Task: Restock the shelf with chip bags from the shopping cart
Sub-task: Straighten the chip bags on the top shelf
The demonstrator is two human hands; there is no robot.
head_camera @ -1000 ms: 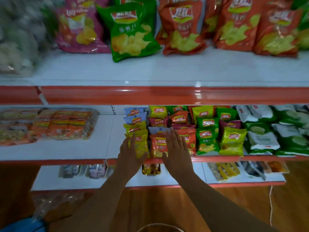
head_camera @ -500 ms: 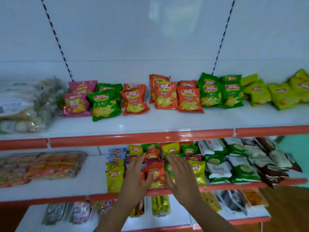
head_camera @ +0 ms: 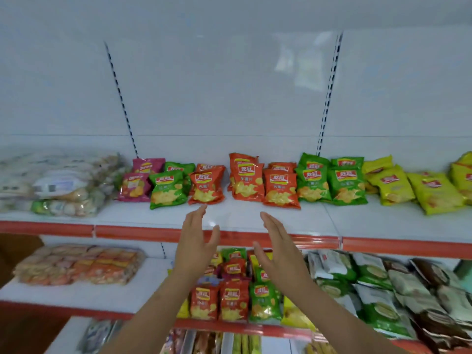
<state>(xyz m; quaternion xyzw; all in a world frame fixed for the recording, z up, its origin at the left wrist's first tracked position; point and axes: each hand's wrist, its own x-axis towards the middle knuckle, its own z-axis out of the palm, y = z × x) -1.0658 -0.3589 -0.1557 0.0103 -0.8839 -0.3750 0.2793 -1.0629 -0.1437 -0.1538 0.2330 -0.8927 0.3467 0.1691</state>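
We are holding our left hand (head_camera: 198,241) and right hand (head_camera: 277,245) up, fingers spread, holding nothing. The chip bags (head_camera: 246,182) are sitting along the back edge of the top shelf (head_camera: 217,235). Reaching in fast might knock them over.

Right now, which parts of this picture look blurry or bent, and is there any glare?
Head view: the clear bagged goods at far left are smeared; the shelf edge bows from the wide lens; pale reflections sit on the back panel.
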